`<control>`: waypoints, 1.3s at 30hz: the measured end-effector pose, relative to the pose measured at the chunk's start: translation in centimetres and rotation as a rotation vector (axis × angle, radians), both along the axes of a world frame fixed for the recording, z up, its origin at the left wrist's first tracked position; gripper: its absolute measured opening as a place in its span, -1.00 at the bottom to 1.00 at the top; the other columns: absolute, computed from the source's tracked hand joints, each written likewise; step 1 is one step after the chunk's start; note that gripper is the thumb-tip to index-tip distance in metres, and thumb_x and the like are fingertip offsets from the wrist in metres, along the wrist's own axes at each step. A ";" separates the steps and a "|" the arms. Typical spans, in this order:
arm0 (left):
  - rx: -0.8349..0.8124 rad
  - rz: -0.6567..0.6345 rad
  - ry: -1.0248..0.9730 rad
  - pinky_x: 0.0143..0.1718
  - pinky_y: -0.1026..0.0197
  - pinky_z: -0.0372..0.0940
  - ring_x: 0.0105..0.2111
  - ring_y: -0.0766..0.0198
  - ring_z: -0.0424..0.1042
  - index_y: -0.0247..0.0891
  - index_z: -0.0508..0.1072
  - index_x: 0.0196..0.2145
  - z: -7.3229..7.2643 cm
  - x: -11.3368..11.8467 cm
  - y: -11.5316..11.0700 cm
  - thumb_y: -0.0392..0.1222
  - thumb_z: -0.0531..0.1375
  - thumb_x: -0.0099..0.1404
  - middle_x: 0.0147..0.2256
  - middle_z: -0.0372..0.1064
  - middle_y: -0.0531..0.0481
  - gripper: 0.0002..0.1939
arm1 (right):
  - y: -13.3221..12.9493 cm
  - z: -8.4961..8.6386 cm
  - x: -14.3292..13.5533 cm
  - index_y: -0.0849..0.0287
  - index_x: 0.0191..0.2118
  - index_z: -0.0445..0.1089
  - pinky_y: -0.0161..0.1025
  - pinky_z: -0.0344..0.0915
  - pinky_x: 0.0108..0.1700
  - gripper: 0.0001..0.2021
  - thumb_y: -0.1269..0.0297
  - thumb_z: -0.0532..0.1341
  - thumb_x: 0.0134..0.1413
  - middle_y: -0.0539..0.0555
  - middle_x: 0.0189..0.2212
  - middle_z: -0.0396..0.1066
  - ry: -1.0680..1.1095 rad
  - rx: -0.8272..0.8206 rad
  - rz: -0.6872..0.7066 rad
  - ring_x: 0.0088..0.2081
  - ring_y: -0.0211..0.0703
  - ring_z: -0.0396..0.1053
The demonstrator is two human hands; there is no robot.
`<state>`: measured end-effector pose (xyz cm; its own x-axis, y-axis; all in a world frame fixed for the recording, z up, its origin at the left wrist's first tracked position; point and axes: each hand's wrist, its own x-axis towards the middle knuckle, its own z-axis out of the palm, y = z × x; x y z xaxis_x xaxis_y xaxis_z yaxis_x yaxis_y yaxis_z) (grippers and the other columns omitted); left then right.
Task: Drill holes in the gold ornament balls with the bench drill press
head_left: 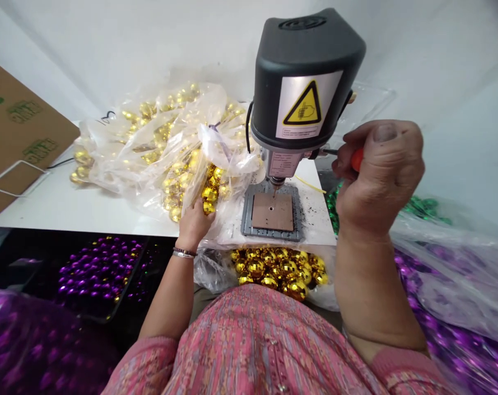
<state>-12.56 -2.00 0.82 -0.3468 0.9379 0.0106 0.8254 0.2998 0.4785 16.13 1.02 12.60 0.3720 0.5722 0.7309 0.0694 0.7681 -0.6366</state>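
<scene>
My right hand (378,175) is closed around the red knob (357,160) on the lever of a bench drill press (306,82). The drill bit (275,189) points down over a brown square plate (269,218) with a hole in it. That plate lies on the drill's grey base (296,233), among dark shavings. At the mouth of a clear plastic bag (137,164), my left hand (195,222) has its fingers curled at a shiny gold ball (209,207). The fingertips are partly hidden. Several gold faceted balls (210,193) lie beside it.
An open bag of gold balls (288,269) sits at my lap, under the edge of the white table (39,211). A cardboard box (27,142) stands at the left. Purple balls (96,269) lie low on the left, and bagged purple ones (463,323) on the right.
</scene>
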 end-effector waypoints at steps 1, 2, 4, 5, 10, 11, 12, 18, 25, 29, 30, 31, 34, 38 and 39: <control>0.049 -0.018 -0.064 0.03 -0.10 0.37 0.05 -0.21 0.46 -0.26 0.40 0.21 0.1 0.1 -0.2 -0.18 0.35 0.16 -0.02 0.48 -0.30 -0.35 | 0.0 0.0 0.0 0.25 -0.33 0.37 -0.35 0.11 -0.48 -0.65 0.03 0.16 0.31 -0.10 -0.57 0.22 0.000 -0.003 -0.003 -0.58 -0.49 0.17; 0.114 -0.044 -0.148 0.03 -0.08 0.37 0.02 -0.16 0.48 -0.24 0.40 0.20 0.1 0.2 -0.4 -0.17 0.37 0.14 -0.05 0.48 -0.25 -0.34 | -0.1 -0.1 0.0 0.24 -0.33 0.36 -0.35 0.11 -0.48 -0.65 0.03 0.16 0.31 -0.11 -0.57 0.21 -0.006 -0.008 -0.007 -0.58 -0.49 0.16; 0.247 -0.119 -0.395 0.01 -0.01 0.39 -0.02 -0.02 0.49 -0.21 0.37 0.18 0.3 0.8 -1.0 -0.11 0.40 0.11 -0.06 0.47 -0.18 -0.32 | -0.1 -0.1 0.0 0.23 -0.32 0.35 -0.36 0.11 -0.48 -0.65 0.02 0.15 0.32 -0.11 -0.57 0.19 -0.021 -0.016 -0.018 -0.57 -0.48 0.16; 0.288 -0.164 -0.551 -0.02 0.04 0.40 -0.05 0.05 0.50 -0.19 0.35 0.17 0.4 1.3 -1.3 -0.06 0.40 0.10 -0.06 0.46 -0.15 -0.31 | -0.1 -0.2 -0.1 0.23 -0.32 0.35 -0.36 0.12 -0.47 -0.65 0.01 0.14 0.32 -0.11 -0.57 0.18 -0.028 -0.018 -0.022 -0.57 -0.48 0.17; 0.112 -0.309 -1.257 -0.31 0.23 0.38 -0.26 0.24 0.52 -0.13 0.31 0.16 0.7 4.9 -2.4 0.08 0.39 0.11 -0.12 0.46 -0.05 -0.29 | 0.0 -0.3 -0.1 0.21 -0.32 0.35 -0.36 0.17 -0.45 -0.64 -0.01 0.12 0.33 -0.11 -0.57 0.17 -0.035 -0.020 -0.034 -0.56 -0.47 0.18; 0.069 -0.311 -1.343 -0.33 0.25 0.36 -0.27 0.24 0.52 -0.13 0.32 0.16 0.6 5.6 -2.4 0.11 0.40 0.11 -0.12 0.47 -0.06 -0.28 | 0.0 -0.3 -0.1 0.20 -0.32 0.35 -0.35 0.18 -0.44 -0.64 -0.01 0.12 0.33 -0.11 -0.57 0.17 -0.039 -0.017 -0.033 -0.56 -0.47 0.17; 0.031 -0.307 -1.411 -0.35 0.26 0.35 -0.27 0.24 0.52 -0.13 0.33 0.16 0.4 6.2 -2.3 0.13 0.40 0.11 -0.12 0.47 -0.07 -0.28 | 0.0 -0.3 0.0 0.20 -0.32 0.36 -0.35 0.18 -0.43 -0.65 -0.01 0.12 0.33 -0.11 -0.57 0.18 -0.044 -0.017 -0.032 -0.56 -0.48 0.16; -0.147 -0.265 -1.525 -0.41 0.26 0.28 -0.31 0.23 0.51 -0.09 0.31 0.19 -0.7 8.2 -1.3 0.28 0.34 0.15 -0.14 0.49 -0.10 -0.25 | -0.3 -0.2 0.2 0.15 -0.31 0.36 -0.36 0.22 -0.39 -0.61 -0.08 0.07 0.34 -0.11 -0.57 0.14 -0.103 -0.078 -0.029 -0.53 -0.46 0.16; -0.047 -0.304 -1.152 -0.42 0.37 0.24 -0.36 0.39 0.38 -0.19 0.28 0.20 -1.0 9.6 -0.2 -0.07 0.49 -0.09 -0.18 0.44 0.02 -0.10 | -0.5 -0.3 0.3 0.10 -0.27 0.36 -0.26 0.41 -0.22 -0.57 -0.16 0.02 0.33 -0.06 -0.54 0.13 -0.145 -0.151 -0.061 -0.42 -0.35 0.31; -0.128 -0.305 -1.098 -0.50 0.36 0.22 -0.39 0.33 0.47 -0.24 0.23 0.26 -0.4 9.9 0.4 0.01 0.41 0.09 -0.25 0.46 0.01 -0.16 | -0.4 -0.3 0.4 0.08 -0.28 0.37 -0.25 0.38 -0.29 -0.60 -0.16 0.07 0.30 -0.08 -0.58 0.12 -0.145 -0.134 -0.037 -0.52 -0.35 0.17; -0.144 -0.300 -1.101 -0.51 0.37 0.22 -0.37 0.31 0.51 -0.23 0.26 0.23 -0.2 10.0 0.5 0.03 0.39 0.11 -0.23 0.47 0.00 -0.21 | -0.4 -0.3 0.4 0.07 -0.28 0.37 -0.25 0.36 -0.32 -0.61 -0.15 0.07 0.30 -0.08 -0.58 0.13 -0.144 -0.124 -0.034 -0.54 -0.36 0.14; -0.158 -0.296 -1.104 -0.52 0.37 0.22 -0.36 0.30 0.53 -0.23 0.30 0.19 0.0 10.0 0.7 0.04 0.38 0.13 -0.22 0.48 -0.01 -0.27 | -0.4 -0.3 0.4 0.06 -0.28 0.36 -0.25 0.34 -0.34 -0.62 -0.14 0.06 0.31 -0.08 -0.58 0.13 -0.144 -0.114 -0.033 -0.55 -0.35 0.11; -0.172 -0.289 -1.124 -0.53 0.39 0.24 -0.40 0.35 0.53 -0.26 0.40 0.02 0.3 10.3 1.4 0.04 0.37 0.14 -0.24 0.47 0.00 -0.44 | -0.4 -0.2 0.4 0.02 -0.30 0.35 -0.24 0.29 -0.41 -0.63 -0.14 0.05 0.31 -0.07 -0.58 0.13 -0.157 -0.113 -0.043 -0.56 -0.31 0.11; -0.143 -0.288 -1.128 -0.56 0.41 0.23 -0.49 0.43 0.46 -0.28 0.41 -0.07 0.4 10.6 2.3 -0.01 0.39 0.11 -0.31 0.42 0.05 -0.51 | -0.6 -0.2 0.4 -0.03 -0.28 0.35 -0.21 0.31 -0.42 -0.62 -0.18 0.00 0.32 -0.03 -0.55 0.20 -0.197 -0.175 -0.076 -0.51 -0.24 0.23; -0.137 -0.293 -1.113 -0.57 0.41 0.22 -0.50 0.43 0.46 -0.29 0.41 -0.08 0.4 10.6 2.4 -0.02 0.39 0.12 -0.32 0.41 0.06 -0.52 | -0.7 -0.2 0.5 -0.03 -0.27 0.35 -0.21 0.31 -0.42 -0.62 -0.17 -0.01 0.32 -0.03 -0.55 0.21 -0.204 -0.188 -0.080 -0.50 -0.24 0.25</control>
<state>-1.92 0.45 1.21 0.1301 0.9536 -0.2717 0.0142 0.2722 0.9621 16.61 0.35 12.38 0.2777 0.6792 0.6794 0.2664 0.6251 -0.7337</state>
